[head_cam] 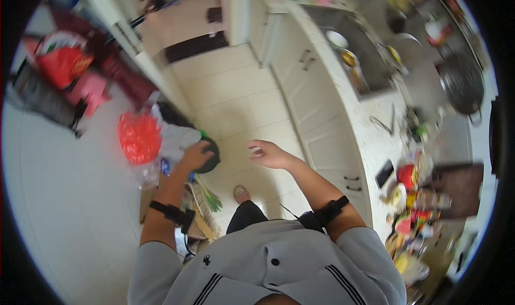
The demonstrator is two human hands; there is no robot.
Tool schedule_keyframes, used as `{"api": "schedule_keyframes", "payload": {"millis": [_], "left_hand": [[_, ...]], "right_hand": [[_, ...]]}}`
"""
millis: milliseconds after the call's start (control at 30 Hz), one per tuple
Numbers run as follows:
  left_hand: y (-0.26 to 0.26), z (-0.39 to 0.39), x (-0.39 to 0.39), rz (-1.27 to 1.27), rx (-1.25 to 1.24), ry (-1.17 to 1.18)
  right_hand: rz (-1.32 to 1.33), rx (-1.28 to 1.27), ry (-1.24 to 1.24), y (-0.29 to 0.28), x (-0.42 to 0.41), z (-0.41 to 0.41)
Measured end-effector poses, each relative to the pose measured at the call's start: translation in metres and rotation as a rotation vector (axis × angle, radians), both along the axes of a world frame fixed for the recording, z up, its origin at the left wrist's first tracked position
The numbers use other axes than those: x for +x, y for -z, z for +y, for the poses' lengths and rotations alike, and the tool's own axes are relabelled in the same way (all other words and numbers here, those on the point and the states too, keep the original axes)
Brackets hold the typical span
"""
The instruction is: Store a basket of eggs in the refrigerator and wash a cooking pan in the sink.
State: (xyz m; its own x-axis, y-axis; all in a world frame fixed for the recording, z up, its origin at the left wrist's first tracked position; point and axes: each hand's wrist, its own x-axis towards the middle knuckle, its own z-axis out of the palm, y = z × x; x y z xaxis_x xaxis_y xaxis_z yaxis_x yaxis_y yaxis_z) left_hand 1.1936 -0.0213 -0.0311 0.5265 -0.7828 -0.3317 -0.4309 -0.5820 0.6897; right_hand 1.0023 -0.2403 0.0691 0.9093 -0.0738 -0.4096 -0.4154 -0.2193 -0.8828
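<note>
My left hand (196, 156) is held out with its fingers spread, above or beside a dark round bin or container (214, 156); whether it touches it I cannot tell. Grey-white plastic bags (177, 142) lie just beyond its wrist, with a red plastic bag (139, 139) to their left. My right hand (269, 154) hangs over the tiled floor (235, 120), its fingers curled round a small whitish thing (256, 151) that is too blurred to name. The hands are apart. Black straps sit around both forearms.
On the right runs a counter (354, 124) with a sink (374, 63), a phone (385, 174), food packets and a wok (462, 83). Cabinet doors (318, 116) stand below it. Spring onions (211, 196) in a basket lie at lower left. A doorway with a dark mat (197, 47) is ahead.
</note>
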Motion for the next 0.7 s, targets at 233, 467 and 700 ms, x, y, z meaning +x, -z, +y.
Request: {"api": "schedule_keyframes", "payload": {"millis": [233,467,700], "left_hand": [[-0.076,-0.193,-0.247,0.224,-0.522,0.489],[-0.121,-0.256,-0.510,0.512,-0.299,1.019],[-0.136,-0.231,-0.778,0.699,-0.141,1.552]], "right_hand": [[-0.120,0.093,0.475,-0.071,-0.175,-0.048],[-0.276,-0.278,1.244,-0.084,-0.511,0.001],[-0.096,-0.366,2.259,-0.063,-0.752,0.184]]}}
